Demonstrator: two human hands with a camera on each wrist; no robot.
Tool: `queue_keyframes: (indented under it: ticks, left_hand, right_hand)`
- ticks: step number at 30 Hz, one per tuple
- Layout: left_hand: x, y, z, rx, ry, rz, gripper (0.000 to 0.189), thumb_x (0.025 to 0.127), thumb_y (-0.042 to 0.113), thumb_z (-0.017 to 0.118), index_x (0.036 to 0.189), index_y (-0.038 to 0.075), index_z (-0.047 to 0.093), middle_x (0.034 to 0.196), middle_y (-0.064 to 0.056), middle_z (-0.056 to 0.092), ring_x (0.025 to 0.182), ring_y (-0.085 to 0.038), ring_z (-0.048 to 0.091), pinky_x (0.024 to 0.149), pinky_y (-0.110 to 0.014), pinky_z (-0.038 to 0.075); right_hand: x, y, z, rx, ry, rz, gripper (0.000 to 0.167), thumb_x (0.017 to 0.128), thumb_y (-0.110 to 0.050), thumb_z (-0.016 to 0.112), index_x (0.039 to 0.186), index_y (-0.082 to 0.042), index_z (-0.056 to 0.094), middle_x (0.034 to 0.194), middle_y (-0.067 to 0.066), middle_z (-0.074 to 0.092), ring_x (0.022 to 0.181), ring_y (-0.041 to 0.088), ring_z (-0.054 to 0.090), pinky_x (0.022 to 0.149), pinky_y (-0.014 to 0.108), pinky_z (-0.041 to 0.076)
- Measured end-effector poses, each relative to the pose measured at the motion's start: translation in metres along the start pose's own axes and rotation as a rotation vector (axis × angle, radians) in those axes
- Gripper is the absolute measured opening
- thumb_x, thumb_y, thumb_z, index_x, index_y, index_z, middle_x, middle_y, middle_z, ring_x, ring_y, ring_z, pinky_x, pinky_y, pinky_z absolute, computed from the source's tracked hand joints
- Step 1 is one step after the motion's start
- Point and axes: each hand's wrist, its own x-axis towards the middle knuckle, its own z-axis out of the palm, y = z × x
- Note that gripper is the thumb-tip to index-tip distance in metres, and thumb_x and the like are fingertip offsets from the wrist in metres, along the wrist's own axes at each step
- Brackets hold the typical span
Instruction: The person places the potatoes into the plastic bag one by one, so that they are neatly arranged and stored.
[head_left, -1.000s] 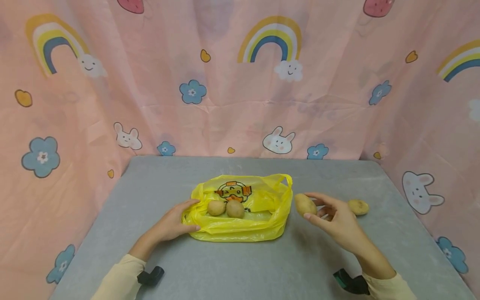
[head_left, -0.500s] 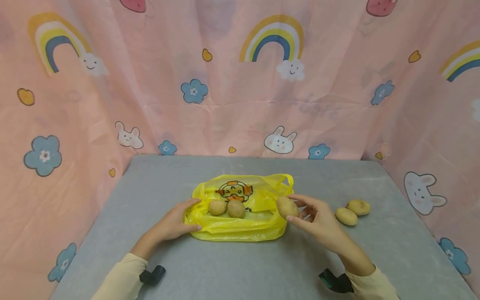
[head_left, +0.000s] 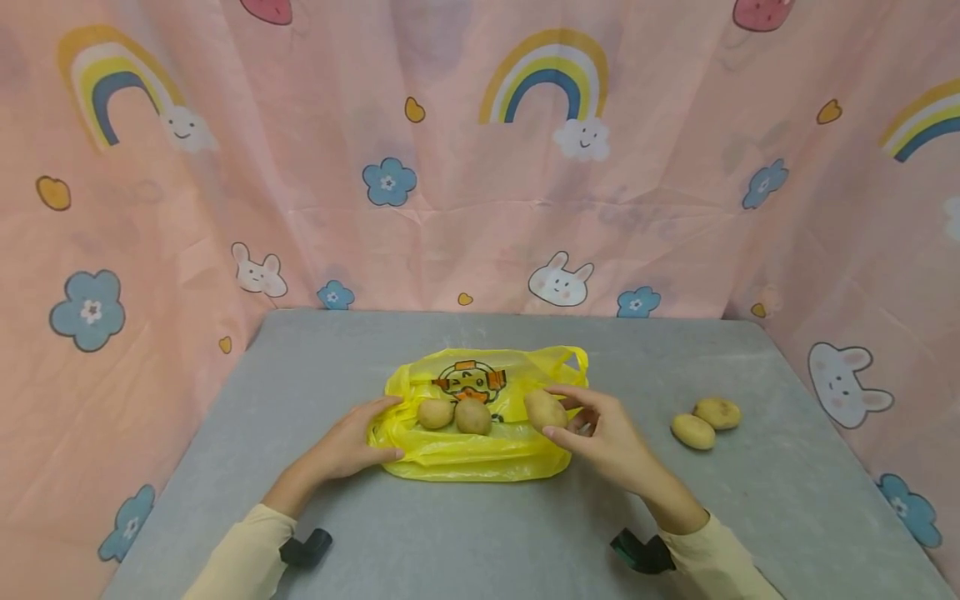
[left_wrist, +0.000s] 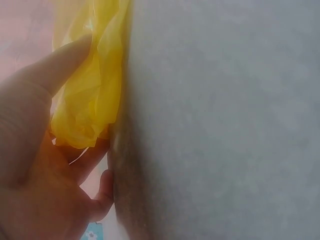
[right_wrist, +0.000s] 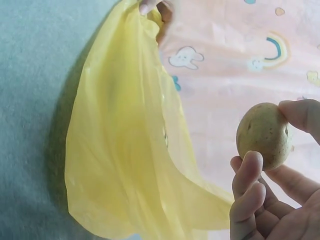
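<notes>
Our right hand (head_left: pixel 611 437) pinches a held potato (head_left: pixel 546 411) between thumb and fingertips, part-way closed round it, and has it over the right part of the yellow bag (head_left: pixel 480 467). One second ago we held it off the bag's right side; half a second ago it was at the right edge, so it has come leftward. Whether it touches the plastic we cannot tell.

Our left hand (head_left: pixel 348 442) grips the bag's left end, gathered plastic between thumb and fingers, just as it did a second ago.

In the bag's mouth, left of the held one, we see a paler potato (head_left: pixel 435 414) and a browner potato (head_left: pixel 473 417) side by side, their places unchanged.

Well to the right of the bag, on the grey table (head_left: pixel 480 542), lie a nearer loose potato (head_left: pixel 693 432) and a farther loose potato (head_left: pixel 717 413), close together; a second ago only the farther one showed past our hand. Behind the bag hangs a pink printed curtain (head_left: pixel 465 233).
</notes>
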Motion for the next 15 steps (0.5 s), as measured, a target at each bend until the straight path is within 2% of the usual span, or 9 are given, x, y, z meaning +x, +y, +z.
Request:
queue_keyframes:
  ticks: [11, 15]
  left_hand:
    - [0.001, 0.0, 0.0, -0.012, -0.001, -0.012, 0.082, 0.084, 0.039, 0.08, 0.153, 0.013, 0.044, 0.158, -0.017, 0.044, 0.145, -0.044, 0.039, 0.117, -0.066, 0.032]
    - [0.001, 0.0, 0.001, -0.002, 0.001, 0.006, 0.081, 0.084, 0.038, 0.08, 0.152, 0.011, 0.044, 0.156, -0.018, 0.045, 0.145, -0.044, 0.041, 0.117, -0.064, 0.032]
  right_hand:
    - [0.012, -0.002, 0.016, 0.03, -0.024, -0.007, 0.047, 0.09, -0.016, 0.076, 0.133, -0.003, 0.063, 0.112, 0.021, 0.069, 0.072, 0.014, 0.06, 0.059, 0.022, 0.053]
    - [0.017, -0.003, 0.023, 0.071, -0.018, -0.015, 0.047, 0.089, -0.014, 0.076, 0.133, -0.003, 0.063, 0.11, 0.021, 0.068, 0.071, 0.015, 0.059, 0.06, 0.022, 0.052]
